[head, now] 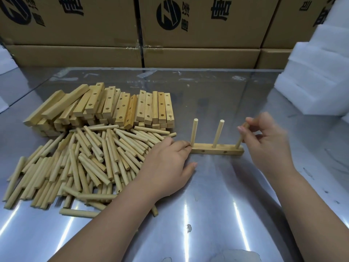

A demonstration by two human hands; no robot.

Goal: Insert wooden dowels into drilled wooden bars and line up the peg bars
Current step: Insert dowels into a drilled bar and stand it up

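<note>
Dowel (238, 143) in right hand (268, 142) — tilted

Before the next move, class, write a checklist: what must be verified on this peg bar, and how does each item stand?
1. The bar lies flat on table: ok.
2. Its left end steadied by left hand: ok.
3. Standing in bar: first dowel, second dowel: ok.
4. Upright third dowel in right hand pinch: not ok, it leans.
5. Seating of third dowel: cannot tell.
</note>
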